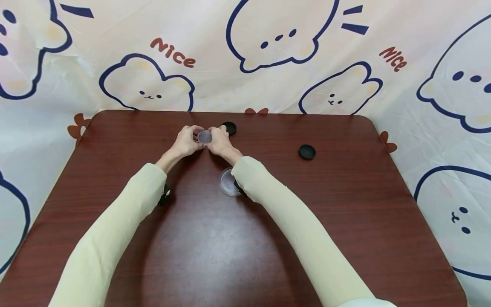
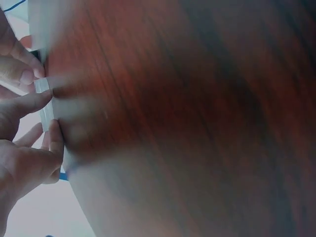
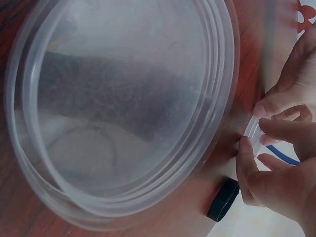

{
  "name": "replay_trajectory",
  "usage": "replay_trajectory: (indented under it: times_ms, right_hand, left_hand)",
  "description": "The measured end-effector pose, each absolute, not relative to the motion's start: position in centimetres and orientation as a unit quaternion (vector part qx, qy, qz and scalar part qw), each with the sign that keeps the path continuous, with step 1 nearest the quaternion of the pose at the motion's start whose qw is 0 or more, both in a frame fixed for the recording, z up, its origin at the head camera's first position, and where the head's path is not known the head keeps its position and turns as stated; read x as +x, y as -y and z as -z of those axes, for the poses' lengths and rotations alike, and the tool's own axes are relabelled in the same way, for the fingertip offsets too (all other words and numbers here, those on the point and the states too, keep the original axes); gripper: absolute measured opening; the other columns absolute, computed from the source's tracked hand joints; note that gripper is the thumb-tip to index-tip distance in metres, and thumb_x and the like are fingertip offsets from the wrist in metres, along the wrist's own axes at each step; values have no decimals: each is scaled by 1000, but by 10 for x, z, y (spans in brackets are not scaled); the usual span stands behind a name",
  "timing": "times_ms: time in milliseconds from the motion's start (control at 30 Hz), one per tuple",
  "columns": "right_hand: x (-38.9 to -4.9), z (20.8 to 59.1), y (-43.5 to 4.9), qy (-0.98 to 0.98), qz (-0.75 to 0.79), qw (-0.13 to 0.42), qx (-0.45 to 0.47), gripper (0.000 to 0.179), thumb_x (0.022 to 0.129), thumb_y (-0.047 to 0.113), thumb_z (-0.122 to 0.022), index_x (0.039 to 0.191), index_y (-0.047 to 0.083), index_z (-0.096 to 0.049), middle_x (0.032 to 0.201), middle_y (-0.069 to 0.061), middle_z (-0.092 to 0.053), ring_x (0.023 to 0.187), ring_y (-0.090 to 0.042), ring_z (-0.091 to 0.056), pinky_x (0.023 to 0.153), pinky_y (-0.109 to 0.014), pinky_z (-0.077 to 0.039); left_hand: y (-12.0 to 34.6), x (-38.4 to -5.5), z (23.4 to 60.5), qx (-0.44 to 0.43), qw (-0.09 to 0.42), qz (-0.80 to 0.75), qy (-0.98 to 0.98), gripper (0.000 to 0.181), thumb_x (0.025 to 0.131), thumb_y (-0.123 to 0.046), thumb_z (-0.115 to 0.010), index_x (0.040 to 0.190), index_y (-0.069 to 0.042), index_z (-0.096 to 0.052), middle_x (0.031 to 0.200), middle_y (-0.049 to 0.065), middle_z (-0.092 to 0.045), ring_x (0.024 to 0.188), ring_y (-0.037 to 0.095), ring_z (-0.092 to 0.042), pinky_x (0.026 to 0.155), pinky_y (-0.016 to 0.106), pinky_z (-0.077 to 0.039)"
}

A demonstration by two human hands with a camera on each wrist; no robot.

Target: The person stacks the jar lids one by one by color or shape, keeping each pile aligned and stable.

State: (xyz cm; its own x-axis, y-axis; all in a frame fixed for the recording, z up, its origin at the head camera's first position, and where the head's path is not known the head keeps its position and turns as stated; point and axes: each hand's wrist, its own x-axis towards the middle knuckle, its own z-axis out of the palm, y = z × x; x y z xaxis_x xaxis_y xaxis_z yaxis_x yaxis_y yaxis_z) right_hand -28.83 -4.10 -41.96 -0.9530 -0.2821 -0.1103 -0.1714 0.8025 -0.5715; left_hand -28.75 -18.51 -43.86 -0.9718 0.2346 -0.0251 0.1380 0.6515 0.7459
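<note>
A small, clear, shallow round plastic piece (image 1: pixel 204 137) is held between my two hands near the table's far edge. My left hand (image 1: pixel 186 141) grips its left side with thumb and fingers. My right hand (image 1: pixel 220 141) pinches the right side. In the left wrist view the clear piece (image 2: pixel 45 111) appears edge-on, my left hand (image 2: pixel 32 160) below it and my right hand (image 2: pixel 17 64) above. The right wrist view shows my right hand (image 3: pixel 276 182) at its lower end. A black round cap (image 1: pixel 230 128) lies just beyond my right fingers.
A larger clear round plastic piece with ringed rims (image 3: pixel 123 207) lies on the brown table (image 1: pixel 215 256), partly hidden under my right wrist in the head view. Another black round cap (image 1: pixel 307 152) lies farther right. A printed cloth (image 1: pixel 215 85) hangs behind the table.
</note>
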Motion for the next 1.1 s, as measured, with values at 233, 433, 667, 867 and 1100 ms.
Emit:
replay_trajectory:
  times_ms: [233, 433, 667, 867, 1100]
  right_hand:
    - [-288, 417, 41, -945, 282, 103, -132, 47, 87, 10, -71, 130, -1, -56, 120, -17, -58, 112, -31, -42, 92, -34, -39]
    - [-288, 417, 36, -940, 297, 99, -134, 54, 86, 11, -72, 134, -2, -53, 127, -18, -54, 116, -33, -42, 95, -35, -40]
    - [-286, 417, 27, -933, 321, 94, -135, 51, 82, 10, -77, 127, -2, -57, 123, -16, -55, 116, -33, -41, 95, -34, -39]
    - [-282, 417, 20, -926, 335, 103, -141, 51, 80, 7, -78, 126, 0, -56, 119, -15, -55, 114, -28, -43, 94, -31, -39]
    - [-280, 416, 8, -926, 313, 98, -185, 56, 81, 11, -78, 130, 0, -55, 118, -14, -58, 113, -25, -45, 94, -29, -39]
  left_hand:
    - [189, -285, 435, 74, 100, -440, -890, 54, 83, 1, -72, 133, 7, -49, 122, 27, -54, 109, 37, -54, 92, 42, -45]
    - [189, -281, 436, 68, 94, -445, -888, 54, 82, -1, -74, 131, 5, -52, 120, 25, -56, 108, 36, -55, 92, 41, -45]
    - [186, -276, 439, 85, 81, -455, -883, 53, 81, -1, -75, 129, 7, -53, 118, 25, -57, 106, 37, -57, 89, 39, -47]
    - [179, -264, 433, 92, 59, -459, -882, 50, 77, -1, -77, 122, 6, -56, 109, 22, -61, 98, 33, -60, 82, 35, -50]
    - [173, -261, 433, 92, 66, -443, -889, 51, 80, 0, -74, 127, 6, -54, 115, 25, -57, 106, 37, -59, 92, 43, -47]
